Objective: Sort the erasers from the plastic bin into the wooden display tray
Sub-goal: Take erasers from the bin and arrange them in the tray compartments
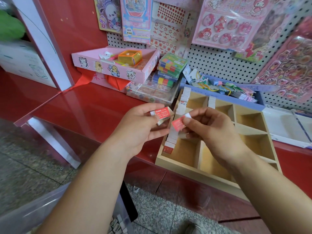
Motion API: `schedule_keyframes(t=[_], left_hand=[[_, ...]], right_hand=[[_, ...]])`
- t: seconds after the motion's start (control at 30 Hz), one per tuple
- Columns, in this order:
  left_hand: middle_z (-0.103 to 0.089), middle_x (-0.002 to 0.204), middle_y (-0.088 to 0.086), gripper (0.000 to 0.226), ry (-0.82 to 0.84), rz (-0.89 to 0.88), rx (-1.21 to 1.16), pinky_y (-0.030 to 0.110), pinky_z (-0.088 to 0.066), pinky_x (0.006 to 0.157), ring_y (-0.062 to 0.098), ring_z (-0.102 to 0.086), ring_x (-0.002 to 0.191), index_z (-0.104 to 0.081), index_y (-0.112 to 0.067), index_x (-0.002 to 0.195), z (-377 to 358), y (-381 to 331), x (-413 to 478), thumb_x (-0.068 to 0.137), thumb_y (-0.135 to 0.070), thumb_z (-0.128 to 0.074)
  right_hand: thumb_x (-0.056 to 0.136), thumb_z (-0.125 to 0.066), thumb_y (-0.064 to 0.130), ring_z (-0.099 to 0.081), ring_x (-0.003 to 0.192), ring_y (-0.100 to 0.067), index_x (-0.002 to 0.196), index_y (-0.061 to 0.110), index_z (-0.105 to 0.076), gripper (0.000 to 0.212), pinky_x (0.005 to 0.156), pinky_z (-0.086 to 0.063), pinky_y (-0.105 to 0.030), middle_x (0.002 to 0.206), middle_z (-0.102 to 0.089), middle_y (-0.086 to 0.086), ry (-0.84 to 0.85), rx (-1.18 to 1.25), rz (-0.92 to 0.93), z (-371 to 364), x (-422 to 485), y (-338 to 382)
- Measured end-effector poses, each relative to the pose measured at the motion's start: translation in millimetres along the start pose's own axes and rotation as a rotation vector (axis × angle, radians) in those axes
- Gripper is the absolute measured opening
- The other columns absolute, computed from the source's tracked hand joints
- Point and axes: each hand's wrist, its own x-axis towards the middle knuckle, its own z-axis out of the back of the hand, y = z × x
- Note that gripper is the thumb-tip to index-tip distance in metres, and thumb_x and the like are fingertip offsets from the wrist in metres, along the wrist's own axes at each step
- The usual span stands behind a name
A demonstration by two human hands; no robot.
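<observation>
Two red-sleeved erasers are up, over the tray's left side. Your left hand [140,127] grips the left eraser [162,113] in curled fingers; your right hand [211,130] pinches the right eraser [179,124] between thumb and fingertips. White print on both sleeves, too small to read. The wooden display tray [177,164] sits at the front edge of the red tabletop [94,107], with a row of erasers [181,105] in its left column. The plastic bin [33,213] is below that edge. A hanging pack [129,29] reads "DIY".
</observation>
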Motion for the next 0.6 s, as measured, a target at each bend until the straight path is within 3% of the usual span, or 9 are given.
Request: schedule_keyframes(t=[0.1, 0.2, 0.27, 0.33, 0.43, 0.6], left_hand=[[-0.071, 0.119, 0.017, 0.033, -0.036, -0.001, 0.002, 0.036, -0.063, 0.076, 0.027, -0.073, 0.102, -0.07, -0.013, 0.115, 5, -1, -2, 0.1, 0.009, -0.052], [-0.07, 0.12, 0.017, 0.034, -0.055, -0.006, -0.007, 0.037, -0.063, 0.078, 0.029, -0.073, 0.104, -0.071, -0.014, 0.116, 8, -2, -3, 0.099, 0.009, -0.053], [-0.07, 0.121, 0.017, 0.035, -0.052, -0.006, -0.015, 0.036, -0.062, 0.078, 0.029, -0.073, 0.104, -0.071, -0.014, 0.117, 8, -3, -4, 0.099, 0.01, -0.053], [-0.069, 0.121, 0.016, 0.035, -0.048, -0.004, -0.009, 0.035, -0.062, 0.079, 0.028, -0.074, 0.104, -0.071, -0.015, 0.118, 9, -3, -5, 0.099, 0.009, -0.053], [-0.069, 0.121, 0.018, 0.035, -0.048, -0.005, -0.006, 0.034, -0.062, 0.079, 0.029, -0.074, 0.104, -0.072, -0.016, 0.115, 10, -2, -6, 0.099, 0.01, -0.054], [-0.069, 0.121, 0.019, 0.034, -0.038, -0.006, -0.007, 0.033, -0.062, 0.079, 0.03, -0.074, 0.104, -0.073, -0.018, 0.109, 9, -2, -6, 0.098, 0.009, -0.056]], right_hand=[[0.087, -0.076, 0.007, -0.067, 0.065, -0.026, 0.09, 0.01, -0.069, 0.009, 0.067, -0.058, -0.035, 0.078, -0.074, -0.009, 0.113, -0.216, 0.075, 5, -16, -8], [0.085, -0.081, 0.024, -0.068, 0.072, -0.027, 0.09, 0.023, -0.068, 0.014, 0.073, -0.058, -0.047, 0.079, -0.073, -0.001, 0.142, -0.51, 0.148, 3, -25, -22], [0.082, -0.081, 0.029, -0.065, 0.072, -0.013, 0.089, 0.027, -0.066, 0.017, 0.071, -0.056, -0.037, 0.081, -0.069, 0.006, 0.141, -0.663, 0.21, -1, -26, -29], [0.082, -0.081, 0.022, -0.06, 0.074, -0.005, 0.09, 0.028, -0.066, 0.018, 0.072, -0.051, -0.024, 0.086, -0.06, 0.013, 0.131, -0.805, 0.311, -9, -27, -32], [0.084, -0.078, 0.018, -0.057, 0.074, -0.004, 0.09, 0.026, -0.066, 0.016, 0.072, -0.048, -0.021, 0.087, -0.051, 0.014, 0.123, -0.85, 0.343, -20, -30, -37], [0.091, -0.071, 0.035, -0.058, 0.075, -0.006, 0.082, 0.027, -0.07, 0.012, 0.065, -0.043, -0.016, 0.075, -0.062, 0.009, 0.135, -0.835, 0.265, -21, -29, -28]])
